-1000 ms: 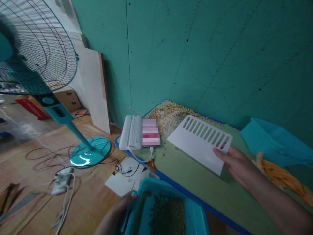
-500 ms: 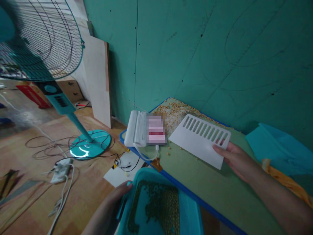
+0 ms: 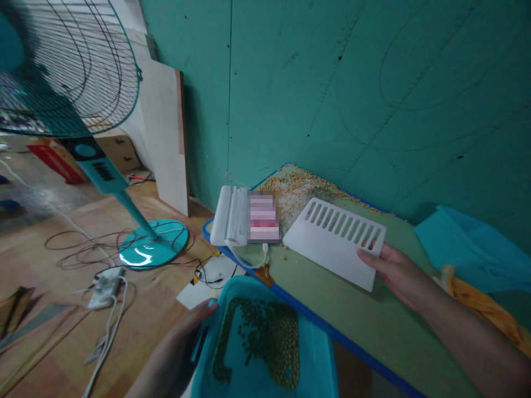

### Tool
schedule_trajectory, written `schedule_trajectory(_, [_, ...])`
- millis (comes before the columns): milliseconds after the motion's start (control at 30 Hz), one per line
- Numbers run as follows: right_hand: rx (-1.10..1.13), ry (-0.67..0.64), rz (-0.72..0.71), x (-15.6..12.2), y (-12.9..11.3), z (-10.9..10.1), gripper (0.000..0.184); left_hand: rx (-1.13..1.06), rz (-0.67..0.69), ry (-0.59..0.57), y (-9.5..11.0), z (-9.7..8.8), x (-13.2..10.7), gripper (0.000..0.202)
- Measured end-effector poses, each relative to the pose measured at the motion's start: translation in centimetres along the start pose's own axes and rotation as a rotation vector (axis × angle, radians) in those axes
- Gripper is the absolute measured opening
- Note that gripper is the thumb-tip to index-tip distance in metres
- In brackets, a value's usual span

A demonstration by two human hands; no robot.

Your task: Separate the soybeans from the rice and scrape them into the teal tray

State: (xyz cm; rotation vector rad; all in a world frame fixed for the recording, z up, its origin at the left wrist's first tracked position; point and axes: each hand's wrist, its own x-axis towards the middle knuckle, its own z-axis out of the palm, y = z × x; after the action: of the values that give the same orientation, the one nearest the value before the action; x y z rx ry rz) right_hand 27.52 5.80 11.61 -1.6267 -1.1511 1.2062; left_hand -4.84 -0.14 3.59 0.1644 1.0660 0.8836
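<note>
Two hands in head view. I see right hand (image 3: 396,271) pinching white slotted plate (image 3: 323,243) at right end, thumb in front. Plate sticks out left of those fingers, over green table (image 3: 332,298). Past fingertips, farther left: yellow beans (image 3: 290,178), white bits (image 3: 295,200). Left hand (image 3: 180,334) has thumb at rim of blue tub (image 3: 319,345); other fingers hidden, I cannot tell grip. Green bits (image 3: 257,326) in tub, right of thumb.

One cam's riding on the person's head, looking forward and down over the left hand (image 3: 186,330) and right hand (image 3: 388,266), and it's facing the green wall (image 3: 286,83). It's sitting pretty close to the table (image 3: 332,301), so the bottom edge is cropping the teal tub (image 3: 317,345) and the left edge the fan (image 3: 102,168).
</note>
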Motion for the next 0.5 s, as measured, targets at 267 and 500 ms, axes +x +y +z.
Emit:
schedule_trajectory(267, [-0.017, -0.001, 0.030, -0.6, 0.4, -0.1, 0.035, -0.021, 0.032, -0.030, 0.6, 0.7, -0.5, 0.006])
schedule_trajectory(500, [-0.050, -0.085, 0.035, -1.3, 0.7, 0.3, 0.034, 0.016, 0.050, -0.060, 0.9, 1.0, -0.3, 0.008])
